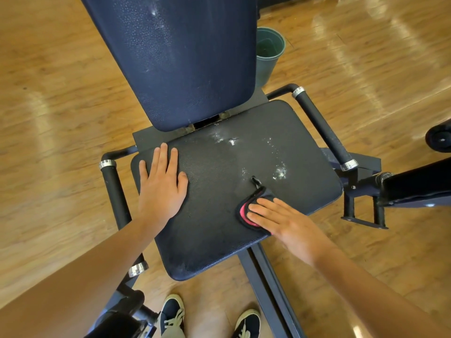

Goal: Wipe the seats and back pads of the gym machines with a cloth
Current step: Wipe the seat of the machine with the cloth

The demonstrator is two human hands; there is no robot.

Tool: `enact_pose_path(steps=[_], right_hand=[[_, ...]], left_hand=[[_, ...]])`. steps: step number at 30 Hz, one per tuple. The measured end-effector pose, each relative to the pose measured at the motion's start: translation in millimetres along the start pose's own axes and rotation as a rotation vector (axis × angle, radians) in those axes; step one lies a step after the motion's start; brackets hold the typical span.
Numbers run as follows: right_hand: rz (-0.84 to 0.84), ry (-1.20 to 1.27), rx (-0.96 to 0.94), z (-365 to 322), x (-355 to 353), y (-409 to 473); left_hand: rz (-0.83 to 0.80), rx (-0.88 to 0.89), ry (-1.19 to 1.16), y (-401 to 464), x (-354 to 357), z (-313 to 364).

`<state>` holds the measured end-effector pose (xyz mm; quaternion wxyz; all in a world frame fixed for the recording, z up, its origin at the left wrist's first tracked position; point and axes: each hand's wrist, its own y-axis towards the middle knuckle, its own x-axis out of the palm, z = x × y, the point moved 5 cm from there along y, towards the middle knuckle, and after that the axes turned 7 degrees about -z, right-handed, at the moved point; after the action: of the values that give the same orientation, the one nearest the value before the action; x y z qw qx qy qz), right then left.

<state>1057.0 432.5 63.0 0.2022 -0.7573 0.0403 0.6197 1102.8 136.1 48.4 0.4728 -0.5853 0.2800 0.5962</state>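
Observation:
A dark padded seat (214, 211) of a gym machine lies below me, with white droplets and foam spots near its far and right parts. Behind it rises a dark blue back pad (185, 57), also speckled with droplets. My left hand (162, 186) lies flat on the seat's left side, fingers straight. My right hand (283, 220) presses a small black cloth with a pink edge (246, 208) flat onto the seat's right front part. The cloth's hanging loop points toward the foam spots.
Black padded handles flank the seat on the left (114, 189) and right (322, 128). A green bucket (268, 54) stands on the wooden floor behind the back pad. A machine arm (415, 184) juts in at right. My shoes (170, 315) are in front of the seat.

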Motion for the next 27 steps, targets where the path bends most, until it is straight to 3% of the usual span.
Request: enact_pose_path(steps=[4, 8, 12, 17, 21, 27], right_hand=[[0.092, 0.097, 0.188, 28, -5, -10], [0.298, 0.325, 0.600, 61, -6, -23], [0.469, 0.502, 0.872, 30, -7, -3], [0.388, 0.445, 0.563, -46, 6, 44], [0.268, 0.179, 0.262, -34, -2, 31], [0.195, 0.085, 0.322, 43, -7, 4]], left_hand=[[-0.004, 0.001, 0.002, 1, 1, 0], [0.010, 0.001, 0.006, 1, 1, -1], [0.014, 0.003, 0.008, 1, 2, 0], [0.013, -0.001, 0.014, 2, 2, -1], [-0.001, -0.007, 0.010, 2, 2, -1], [-0.004, -0.013, 0.005, 1, 3, -1]])
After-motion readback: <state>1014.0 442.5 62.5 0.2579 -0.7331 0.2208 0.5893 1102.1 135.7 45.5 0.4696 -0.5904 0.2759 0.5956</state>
